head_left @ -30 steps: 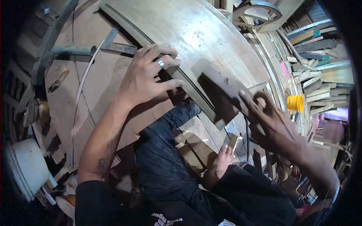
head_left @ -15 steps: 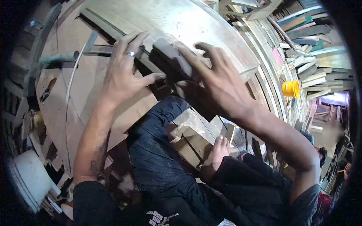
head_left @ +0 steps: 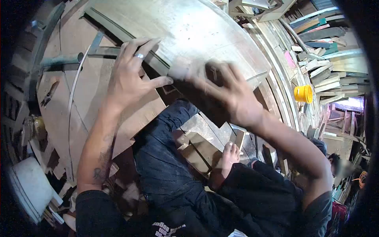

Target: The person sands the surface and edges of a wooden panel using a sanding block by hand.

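A large pale wooden panel [head_left: 213,43] lies in front of me, with a dark grooved edge [head_left: 114,34] running along its near side. My left hand [head_left: 132,75], with a ring on one finger, rests at this edge. Its fingers curl over the top and its thumb stretches along the near side, so it grips the panel. Over the right end of the same edge, my right hand [head_left: 229,93] is smeared by motion. Its fingers close around a greyish block [head_left: 179,72], whose exact kind I cannot make out.
Brown boards [head_left: 94,94] and a grey pipe [head_left: 63,60] lie to the left. A yellow bucket [head_left: 303,94] stands at right, near stacked wood offcuts [head_left: 331,83]. A white container [head_left: 33,185] sits lower left. My bare foot [head_left: 229,156] is below the panel.
My right hand has shifted slightly right and down with the block, which is turned and blurred now. My left hand stays almost in place on the panel edge.
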